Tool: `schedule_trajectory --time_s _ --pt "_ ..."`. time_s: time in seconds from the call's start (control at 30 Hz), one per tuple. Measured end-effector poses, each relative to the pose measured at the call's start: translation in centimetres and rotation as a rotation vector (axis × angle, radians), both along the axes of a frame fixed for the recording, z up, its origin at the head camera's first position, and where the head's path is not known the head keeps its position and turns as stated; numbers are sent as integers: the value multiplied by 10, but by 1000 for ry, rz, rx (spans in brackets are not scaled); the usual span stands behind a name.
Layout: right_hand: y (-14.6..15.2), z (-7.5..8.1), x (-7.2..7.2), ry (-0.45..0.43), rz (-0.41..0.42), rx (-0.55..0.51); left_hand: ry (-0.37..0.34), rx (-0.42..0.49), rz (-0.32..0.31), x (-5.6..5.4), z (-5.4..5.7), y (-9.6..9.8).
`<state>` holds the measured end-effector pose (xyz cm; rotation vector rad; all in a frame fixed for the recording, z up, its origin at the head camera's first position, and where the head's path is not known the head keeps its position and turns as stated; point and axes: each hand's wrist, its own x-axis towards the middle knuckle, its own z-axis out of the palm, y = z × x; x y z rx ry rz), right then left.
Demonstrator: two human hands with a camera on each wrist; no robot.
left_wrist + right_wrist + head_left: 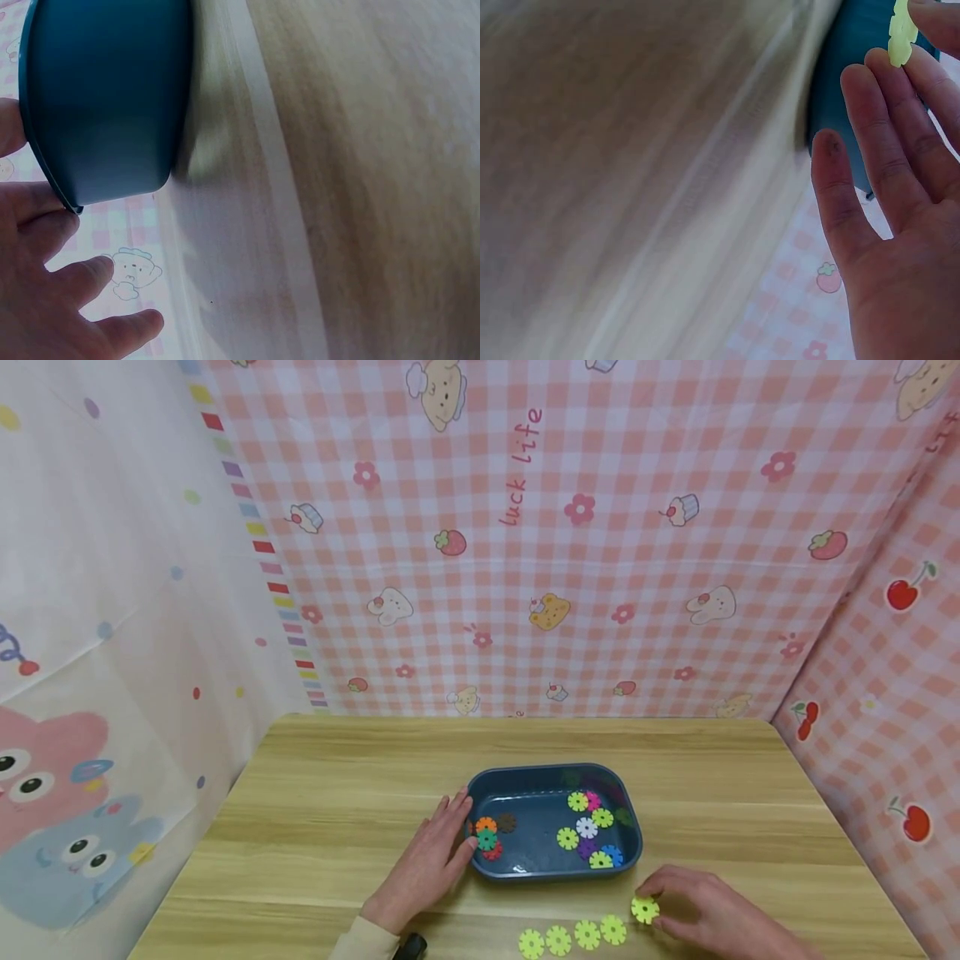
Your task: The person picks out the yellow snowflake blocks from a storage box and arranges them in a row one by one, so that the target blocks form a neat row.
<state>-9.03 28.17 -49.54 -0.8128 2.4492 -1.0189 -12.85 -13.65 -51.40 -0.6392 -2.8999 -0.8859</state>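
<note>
Notched disc [641,912] is thin, round and bright yellow-green

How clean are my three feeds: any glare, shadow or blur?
Head: bright, yellow-green notched plastic disc in the right hand legible, small glare streaks inside the dark blue rounded-rectangular tub; left wrist: dimmer, soft shadow on the pale wood-grain tabletop beside the tub, grain soft; right wrist: dim, tabletop blurred, disc edge-on at the top border.
</note>
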Motion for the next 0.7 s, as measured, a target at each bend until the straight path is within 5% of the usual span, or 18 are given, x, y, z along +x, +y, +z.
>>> schedule_trajectory --time_s 0.7 --pt "1 -14 0 -138 -45 65 2 5 5 0 1 1"
